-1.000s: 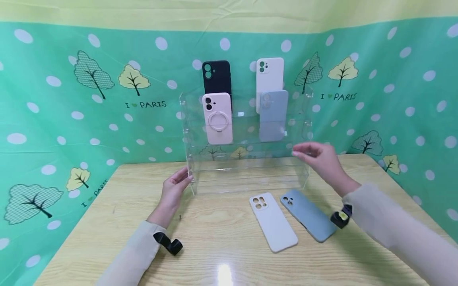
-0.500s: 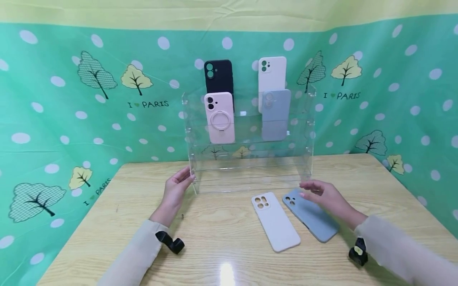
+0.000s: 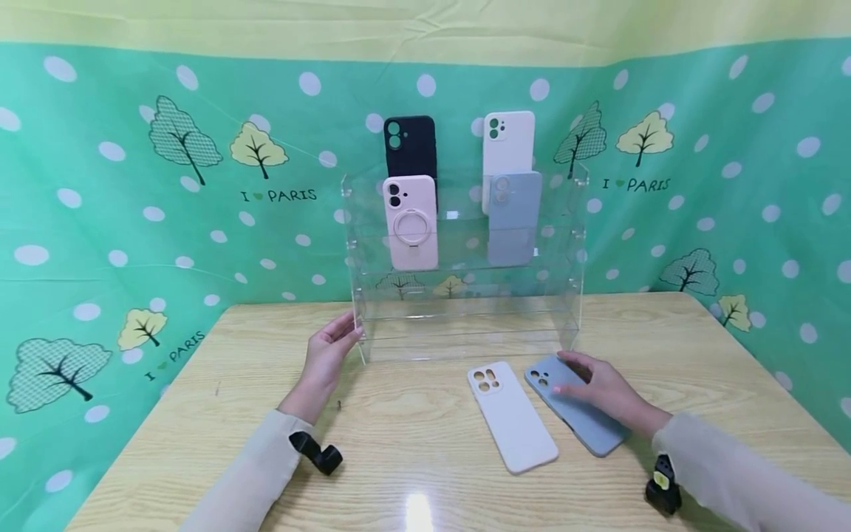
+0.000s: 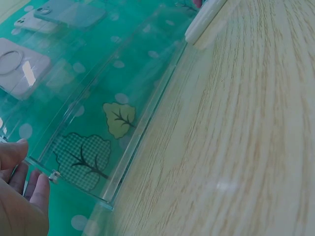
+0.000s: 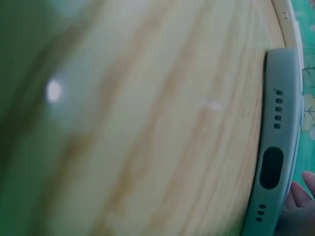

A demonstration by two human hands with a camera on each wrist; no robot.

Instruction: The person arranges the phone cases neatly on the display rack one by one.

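My left hand [image 3: 326, 355] grips the lower left side of a clear acrylic display stand [image 3: 425, 318]; in the left wrist view, thumb and fingers [image 4: 39, 191] lie at the side panel's edge. My right hand [image 3: 601, 388] is over a blue-grey phone case [image 3: 588, 428] lying on the table, thumb over its face and fingertips near its upper right edge. In the right wrist view the case's bottom end, with port cutout, is close to the camera. A white phone case [image 3: 515, 428] lies to its left.
The stand's upper tiers bear a black case [image 3: 408, 148], a pink case with a ring [image 3: 412, 247], a white case [image 3: 508, 140] and a light blue case [image 3: 515, 222]. A green printed cloth [image 3: 286, 244] hangs behind the wooden table [image 3: 392, 436].
My right hand has come down from beside the stand's right side to the blue-grey case on the table. My left hand keeps its grip on the stand.
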